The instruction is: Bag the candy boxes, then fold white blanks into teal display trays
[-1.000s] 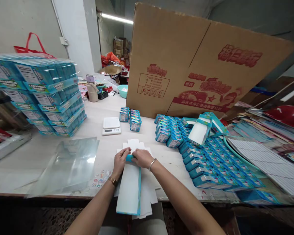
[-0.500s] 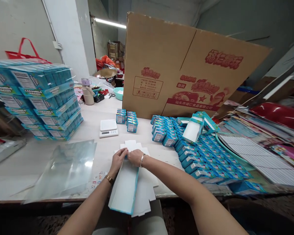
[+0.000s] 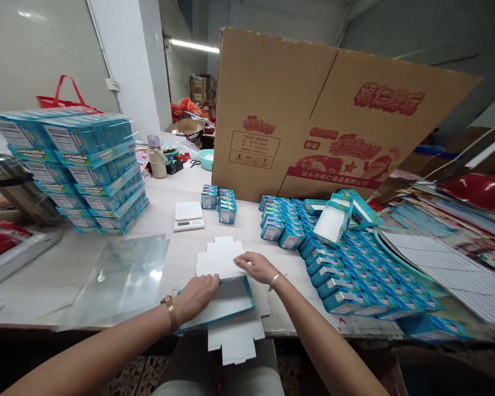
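Observation:
A blue-edged cardboard tray (image 3: 231,300) with a white inside lies turned sideways near the table's front edge. My left hand (image 3: 198,297) is closed over its far left wall. Beneath the tray are flat white cardboard blanks (image 3: 220,256) with notched tabs, some sticking out past the table edge. Over the blanks, just beyond the tray's right end, is my right hand (image 3: 258,268), its fingers stretched to the left, with nothing visible in them.
Small blue boxes (image 3: 355,275) stand in rows on the right, with finished trays (image 3: 332,220) on top. A large carton (image 3: 289,121) rises behind. Left are a white scale (image 3: 188,216), clear plastic sheets (image 3: 124,275) and wrapped stacks of blue boxes (image 3: 91,170).
The tray has turned from lengthwise to sideways. My right hand has let go of its far end and moved right, while my left hand has shifted nearer along the tray.

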Available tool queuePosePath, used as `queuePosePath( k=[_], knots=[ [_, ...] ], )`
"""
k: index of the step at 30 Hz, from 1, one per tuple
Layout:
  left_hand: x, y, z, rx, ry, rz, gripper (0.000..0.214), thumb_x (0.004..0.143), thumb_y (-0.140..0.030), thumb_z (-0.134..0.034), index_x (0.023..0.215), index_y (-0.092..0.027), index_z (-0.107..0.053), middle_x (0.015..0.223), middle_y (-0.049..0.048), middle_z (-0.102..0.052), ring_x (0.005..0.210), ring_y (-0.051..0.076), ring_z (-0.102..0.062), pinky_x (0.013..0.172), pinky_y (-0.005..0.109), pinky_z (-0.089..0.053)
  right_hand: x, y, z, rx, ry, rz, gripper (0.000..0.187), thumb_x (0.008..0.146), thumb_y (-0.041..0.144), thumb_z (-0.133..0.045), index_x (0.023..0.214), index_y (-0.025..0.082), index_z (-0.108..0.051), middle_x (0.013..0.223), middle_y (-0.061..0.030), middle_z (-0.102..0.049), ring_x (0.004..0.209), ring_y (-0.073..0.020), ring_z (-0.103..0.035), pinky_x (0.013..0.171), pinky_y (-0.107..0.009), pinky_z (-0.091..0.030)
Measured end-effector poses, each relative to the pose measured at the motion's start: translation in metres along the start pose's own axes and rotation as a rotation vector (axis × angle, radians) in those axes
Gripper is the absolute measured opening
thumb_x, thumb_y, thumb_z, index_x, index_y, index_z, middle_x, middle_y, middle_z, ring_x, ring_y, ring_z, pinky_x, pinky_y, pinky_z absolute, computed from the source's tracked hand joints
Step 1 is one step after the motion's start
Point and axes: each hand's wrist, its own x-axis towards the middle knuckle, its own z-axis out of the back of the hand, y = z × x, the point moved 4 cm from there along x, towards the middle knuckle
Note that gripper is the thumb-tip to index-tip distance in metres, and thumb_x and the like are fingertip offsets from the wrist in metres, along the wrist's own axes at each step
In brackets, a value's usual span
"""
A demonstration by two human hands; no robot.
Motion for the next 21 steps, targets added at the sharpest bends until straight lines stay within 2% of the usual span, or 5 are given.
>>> queuePosePath(
  k=[3, 7, 12, 16, 21],
  knots=[
    [-0.003, -0.009, -0.006, 0.037, -0.09, 0.061, 0.042, 0.088, -0.011, -0.03, 0.128, -0.012, -0.042, 0.103, 0.0172, -0.059, 0.093, 0.028, -0.057, 0.077, 0.039, -0.045, 0.017, 0.025, -0.029, -0.223, 0.192, 0.19, 0.037, 0.078, 0.049, -0.06, 0.105, 0.025, -0.066, 0.099, -0.006, -0.067, 0.089, -0.0218, -0.062, 0.071, -0.029, -0.044],
    [-0.016, 0.012, -0.002, -0.147, -0.06, -0.08, 0.044, 0.088, -0.036, -0.04, 0.129, -0.019, -0.041, 0.115, 0.013, -0.056, 0.102, 0.027, -0.055, 0.082, 0.038, -0.044, 0.02, 0.038, -0.053, -0.589, 0.11, 0.292, 0.025, 0.086, 0.035, -0.053, 0.101, 0.017, -0.061, 0.096, -0.0108, -0.064, 0.085, -0.024, -0.062, 0.066, -0.034, -0.047],
    [-0.022, 0.043, 0.001, -0.071, 0.08, 0.005, 0.032, 0.084, -0.015, -0.034, 0.112, -0.017, -0.05, 0.096, 0.013, -0.065, 0.083, 0.028, -0.063, 0.07, 0.038, -0.046, 0.012, 0.035, -0.058, -0.711, 0.059, 0.373, 0.018, 0.093, 0.021, -0.038, 0.098, 0.016, -0.055, 0.094, -0.0104, -0.063, 0.082, -0.0212, -0.063, 0.063, -0.031, -0.049],
    [-0.014, 0.031, -0.001, -0.004, 0.094, 0.023, 0.034, 0.08, -0.004, -0.03, 0.104, -0.013, -0.053, 0.088, 0.0159, -0.067, 0.079, 0.029, -0.065, 0.069, 0.04, -0.046, 0.008, 0.029, -0.06, -0.736, 0.061, 0.354, 0.016, 0.092, 0.014, -0.037, 0.098, 0.014, -0.051, 0.089, -0.011, -0.063, 0.078, -0.0209, -0.064, 0.06, -0.032, -0.05],
    [-0.013, 0.025, -0.008, -0.044, 0.034, 0.068, 0.031, 0.084, -0.01, -0.03, 0.101, -0.014, -0.055, 0.088, 0.0153, -0.068, 0.08, 0.029, -0.066, 0.071, 0.04, -0.048, 0.005, 0.03, -0.067, -0.746, 0.035, 0.358, 0.017, 0.092, 0.013, -0.035, 0.098, 0.014, -0.051, 0.09, -0.0116, -0.063, 0.081, -0.0221, -0.064, 0.06, -0.033, -0.051]
  ],
)
